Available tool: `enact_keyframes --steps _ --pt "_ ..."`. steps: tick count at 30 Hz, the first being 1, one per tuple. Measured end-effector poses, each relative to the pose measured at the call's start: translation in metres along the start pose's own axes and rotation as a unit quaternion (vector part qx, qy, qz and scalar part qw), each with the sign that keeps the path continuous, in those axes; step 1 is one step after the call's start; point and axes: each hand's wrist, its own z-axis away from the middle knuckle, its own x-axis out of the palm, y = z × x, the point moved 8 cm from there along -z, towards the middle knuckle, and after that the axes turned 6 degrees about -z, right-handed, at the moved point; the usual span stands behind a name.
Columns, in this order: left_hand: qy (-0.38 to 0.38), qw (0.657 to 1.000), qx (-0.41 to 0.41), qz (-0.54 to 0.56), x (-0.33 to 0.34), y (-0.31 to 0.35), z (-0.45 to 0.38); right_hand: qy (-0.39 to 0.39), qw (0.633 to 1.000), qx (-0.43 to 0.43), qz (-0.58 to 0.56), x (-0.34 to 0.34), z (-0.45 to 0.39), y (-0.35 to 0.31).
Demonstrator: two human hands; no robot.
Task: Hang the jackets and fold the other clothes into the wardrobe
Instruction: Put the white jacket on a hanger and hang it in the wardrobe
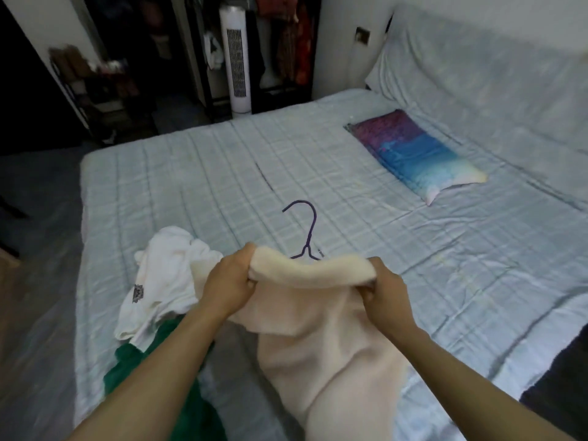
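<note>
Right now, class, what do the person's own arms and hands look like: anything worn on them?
Both forearms are bare right down the frame, with no sleeves visible. The left hand and right hand wear no gloves, and no watch, bracelet or ring shows.

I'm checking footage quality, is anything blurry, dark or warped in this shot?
Head view: the wardrobe corner is dim and smeared; the bed edges bow from the wide lens; both hands, left hand and right hand, and the cream garment are evenly lit, slightly soft.
</note>
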Motion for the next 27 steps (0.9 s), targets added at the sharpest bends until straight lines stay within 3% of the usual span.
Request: enact_keyframes --steps 12,21,27 --pt "0.219 0.975 0.021 0.024 -0.132 0.124 0.069 0.098 0.974 -0.195 -0.054 -0.150 0.003 -0.100" --pt "0.399 0.914 0.045 -0.052 -0.199 0.249 0.159 0.152 0.932 -0.300 -0.133 -0.261 0.031 -0.130" --pt "0.469 0.874 0.057 -0.111 -0.224 0.296 0.242 0.127 0.908 -0.360 -0.172 -0.289 0.060 -0.156"
